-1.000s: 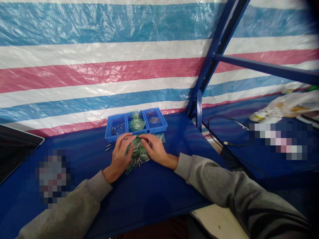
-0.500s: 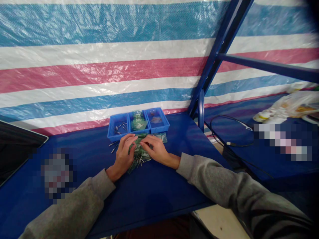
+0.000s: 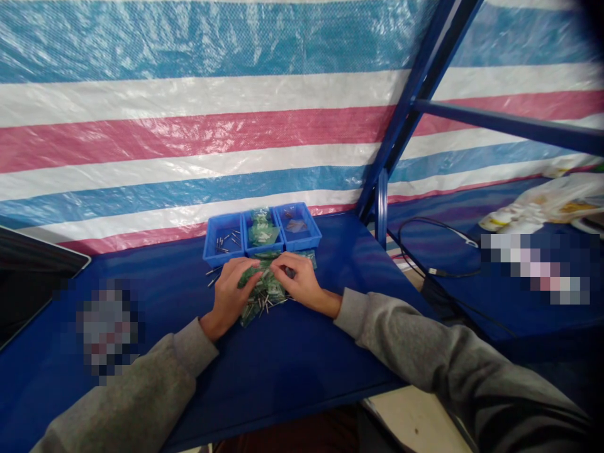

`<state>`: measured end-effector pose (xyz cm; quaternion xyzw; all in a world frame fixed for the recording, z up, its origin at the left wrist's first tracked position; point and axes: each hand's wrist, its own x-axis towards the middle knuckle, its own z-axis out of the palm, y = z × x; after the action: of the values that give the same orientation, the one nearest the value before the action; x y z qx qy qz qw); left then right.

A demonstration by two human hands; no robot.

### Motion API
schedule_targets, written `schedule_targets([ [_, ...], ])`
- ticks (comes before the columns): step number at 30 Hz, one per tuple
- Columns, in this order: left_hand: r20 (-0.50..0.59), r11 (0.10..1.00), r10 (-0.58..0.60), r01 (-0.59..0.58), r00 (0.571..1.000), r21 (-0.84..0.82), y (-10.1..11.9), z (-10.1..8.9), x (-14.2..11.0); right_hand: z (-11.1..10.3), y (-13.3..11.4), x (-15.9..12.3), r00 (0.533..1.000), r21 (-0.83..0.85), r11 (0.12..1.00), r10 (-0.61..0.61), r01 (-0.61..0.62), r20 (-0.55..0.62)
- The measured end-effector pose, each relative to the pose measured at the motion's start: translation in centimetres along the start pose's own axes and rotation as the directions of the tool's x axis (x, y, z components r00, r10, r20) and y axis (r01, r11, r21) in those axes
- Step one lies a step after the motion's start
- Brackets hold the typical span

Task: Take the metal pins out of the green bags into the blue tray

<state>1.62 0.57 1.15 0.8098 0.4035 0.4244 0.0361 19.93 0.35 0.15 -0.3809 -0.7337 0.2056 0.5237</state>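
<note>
Both my hands rest on a heap of small green plastic bags and thin metal pins (image 3: 264, 296) on the blue table (image 3: 283, 365). My left hand (image 3: 231, 296) curls its fingers round the left side of the heap and pinches a green bag. My right hand (image 3: 302, 282) presses on the right side, fingers bent and pinching the same green bag near its top. Just beyond the hands stand three joined blue trays (image 3: 221, 255): the left holds loose pins, the middle green bags, the right a few small parts.
A striped tarp wall rises behind the table. A blue metal frame post (image 3: 381, 207) stands to the right. Beyond it lie a black cable (image 3: 425, 251) and plastic bags (image 3: 547, 204) on another blue surface. A dark flat panel (image 3: 33, 277) sits at the far left.
Both hands have drawn slightly closer over the heap, fingers curling in to pinch a green bag. The view shifted a little.
</note>
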Motion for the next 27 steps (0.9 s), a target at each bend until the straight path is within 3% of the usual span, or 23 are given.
schedule_targets([
  [10,-0.013,0.996,-0.082,0.081,0.997,-0.044,-0.3,-0.1,0.2,0.2,0.4,0.0,0.999,-0.013,0.999,0.045,-0.045,0.010],
  [17,0.008,0.995,-0.100,0.100,0.995,-0.015,-0.4,0.0,0.1,0.5,0.5,0.2,0.997,-0.018,1.000,0.012,-0.011,0.070],
  [27,0.077,0.989,-0.146,0.142,0.986,0.051,-0.6,0.1,0.2,0.7,1.0,0.3,0.979,-0.067,0.996,0.072,-0.060,0.192],
])
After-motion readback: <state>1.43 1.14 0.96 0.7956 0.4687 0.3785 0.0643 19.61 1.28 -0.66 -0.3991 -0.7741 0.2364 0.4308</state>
